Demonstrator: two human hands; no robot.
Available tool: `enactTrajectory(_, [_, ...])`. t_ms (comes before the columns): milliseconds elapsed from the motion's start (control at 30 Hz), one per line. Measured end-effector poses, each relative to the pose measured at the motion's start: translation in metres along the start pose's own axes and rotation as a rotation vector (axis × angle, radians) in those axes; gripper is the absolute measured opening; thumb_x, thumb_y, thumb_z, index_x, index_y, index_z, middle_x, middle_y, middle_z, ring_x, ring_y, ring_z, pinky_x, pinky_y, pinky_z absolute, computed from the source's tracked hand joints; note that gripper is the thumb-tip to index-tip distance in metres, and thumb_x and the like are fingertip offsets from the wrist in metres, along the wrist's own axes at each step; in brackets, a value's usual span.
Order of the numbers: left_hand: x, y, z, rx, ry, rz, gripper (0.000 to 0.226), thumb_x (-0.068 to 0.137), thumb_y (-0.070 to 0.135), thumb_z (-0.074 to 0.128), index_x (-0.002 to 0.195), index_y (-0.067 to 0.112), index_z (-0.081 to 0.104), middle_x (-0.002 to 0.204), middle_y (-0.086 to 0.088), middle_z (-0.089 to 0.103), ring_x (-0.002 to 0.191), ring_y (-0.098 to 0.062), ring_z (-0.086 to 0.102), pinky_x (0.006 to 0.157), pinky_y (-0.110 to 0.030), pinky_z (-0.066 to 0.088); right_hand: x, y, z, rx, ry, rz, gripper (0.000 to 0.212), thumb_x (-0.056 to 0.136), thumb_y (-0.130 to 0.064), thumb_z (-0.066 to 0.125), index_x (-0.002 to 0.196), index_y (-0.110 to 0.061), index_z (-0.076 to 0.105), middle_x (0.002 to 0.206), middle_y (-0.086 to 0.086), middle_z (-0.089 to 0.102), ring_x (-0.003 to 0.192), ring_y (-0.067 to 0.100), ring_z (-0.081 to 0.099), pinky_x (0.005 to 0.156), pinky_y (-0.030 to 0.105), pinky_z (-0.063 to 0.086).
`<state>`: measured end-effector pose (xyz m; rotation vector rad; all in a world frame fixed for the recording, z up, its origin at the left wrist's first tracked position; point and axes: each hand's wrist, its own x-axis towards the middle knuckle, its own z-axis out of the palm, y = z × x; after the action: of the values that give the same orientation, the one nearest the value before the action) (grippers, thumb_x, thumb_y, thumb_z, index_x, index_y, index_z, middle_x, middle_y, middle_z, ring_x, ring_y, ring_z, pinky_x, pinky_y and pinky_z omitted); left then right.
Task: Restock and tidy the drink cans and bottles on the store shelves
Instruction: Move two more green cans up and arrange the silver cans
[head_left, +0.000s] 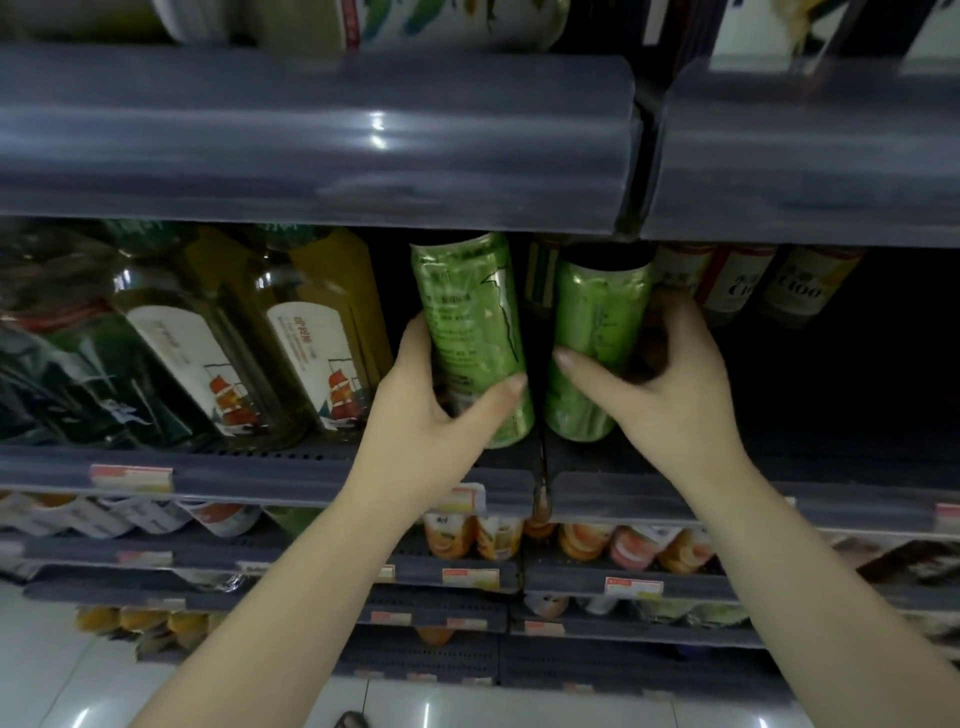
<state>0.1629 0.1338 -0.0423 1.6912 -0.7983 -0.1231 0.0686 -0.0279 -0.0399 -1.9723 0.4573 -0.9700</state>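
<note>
Two tall green cans stand side by side on the middle shelf (291, 470), one on each side of a dark divider. My left hand (436, 410) is wrapped around the lower part of the left green can (467, 312), thumb across its front. My right hand (660, 384) grips the right green can (597, 322), thumb on its front and fingers behind it. Both cans lean slightly and their tops are hidden under the shelf above.
Yellow-green bottles (322, 343) with white ship labels fill the shelf to the left. Small bottles with white labels (737, 286) stand behind on the right, beside dark open shelf space. Lower shelves hold orange drink packs (467, 535). The upper shelf's lip (311, 140) overhangs.
</note>
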Motion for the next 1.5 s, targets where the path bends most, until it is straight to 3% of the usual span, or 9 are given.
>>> enactTrajectory(167, [-0.026,0.021,-0.026,-0.014,-0.069,0.03,0.047,0.081,0.031,0.073,0.114,0.049,0.045,0.109,0.044,0.056,0.102,0.022,0.054,0.072,0.006,0.04,-0.026,-0.026,0.002,0.213,-0.096,-0.011,0.047,0.067,-0.04,0.081,0.106,-0.04,0.056,0.105,-0.015,0.069,0.098,0.003,0.068,0.078,0.019,0.056])
enactTrajectory(433, [-0.055,0.032,-0.083,-0.067,-0.157,0.069,0.053,0.08,0.036,0.071,0.126,0.044,0.045,0.117,0.033,0.06,0.106,0.012,0.058,0.079,-0.002,0.046,-0.058,-0.08,0.027,0.269,-0.141,-0.066,0.041,0.069,-0.039,0.078,0.106,-0.037,0.059,0.104,-0.01,0.07,0.094,0.008,0.07,0.072,0.019,0.056])
enactTrajectory(633, [-0.071,0.026,-0.147,-0.197,-0.156,0.034,0.045,0.07,0.042,0.064,0.1,0.071,0.047,0.107,0.035,0.062,0.096,0.012,0.062,0.068,-0.004,0.049,-0.08,-0.125,0.073,0.322,-0.172,-0.098,0.032,0.072,-0.035,0.072,0.104,-0.034,0.067,0.099,-0.013,0.073,0.089,0.004,0.071,0.068,0.014,0.055])
enactTrajectory(833, [-0.064,0.01,-0.238,-0.45,-0.147,-0.061,0.046,0.061,0.046,0.068,0.103,0.062,0.057,0.101,0.022,0.071,0.086,-0.002,0.071,0.06,-0.018,0.056,-0.086,-0.185,0.146,0.405,-0.13,-0.103,0.025,0.074,-0.038,0.059,0.097,-0.035,0.068,0.087,-0.015,0.074,0.075,0.0,0.07,0.061,0.012,0.052])
enactTrajectory(967, [-0.05,0.017,-0.304,-0.399,-0.113,0.061,0.052,0.057,0.054,0.075,0.104,0.062,0.054,0.102,0.022,0.071,0.09,-0.002,0.071,0.062,-0.016,0.056,-0.084,-0.231,0.197,0.501,-0.152,-0.121,0.037,0.081,-0.04,0.052,0.113,-0.024,0.062,0.097,0.002,0.072,0.087,0.018,0.07,0.069,0.028,0.057])
enactTrajectory(1133, [-0.038,0.037,-0.382,-0.278,-0.053,0.219,0.055,0.051,0.069,0.077,0.098,0.065,0.05,0.106,0.023,0.07,0.097,-0.002,0.069,0.068,-0.019,0.057,-0.077,-0.301,0.248,0.475,-0.165,-0.222,0.045,0.061,-0.061,0.075,0.1,-0.04,0.064,0.094,-0.01,0.074,0.082,0.005,0.071,0.064,0.019,0.055])
enactTrajectory(1267, [-0.024,0.057,-0.438,-0.209,0.012,0.357,0.054,0.056,0.072,0.073,0.104,0.064,0.049,0.114,0.02,0.067,0.11,-0.01,0.064,0.082,-0.039,0.058,-0.064,-0.351,0.273,0.464,-0.164,-0.357,0.054,0.063,-0.037,0.081,0.111,-0.028,0.057,0.095,-0.013,0.074,0.081,0.003,0.072,0.06,0.013,0.056])
enactTrajectory(1400, [-0.002,0.08,-0.484,-0.228,0.081,0.482,0.041,0.067,0.057,0.071,0.105,0.053,0.057,0.107,0.012,0.07,0.096,-0.012,0.071,0.071,-0.037,0.06,-0.042,-0.397,0.287,0.476,-0.118,-0.512,0.047,0.068,-0.03,0.078,0.108,-0.019,0.057,0.085,-0.014,0.074,0.072,0.001,0.071,0.057,0.013,0.054])
enactTrajectory(1500, [0.016,0.098,-0.511,-0.191,0.144,0.577,0.037,0.07,0.055,0.07,0.105,0.046,0.061,0.105,0.01,0.072,0.095,-0.011,0.071,0.073,-0.034,0.059,-0.022,-0.43,0.293,0.499,-0.107,-0.596,0.037,0.069,-0.036,0.077,0.102,-0.029,0.059,0.082,-0.01,0.071,0.071,0.006,0.07,0.059,0.021,0.056])
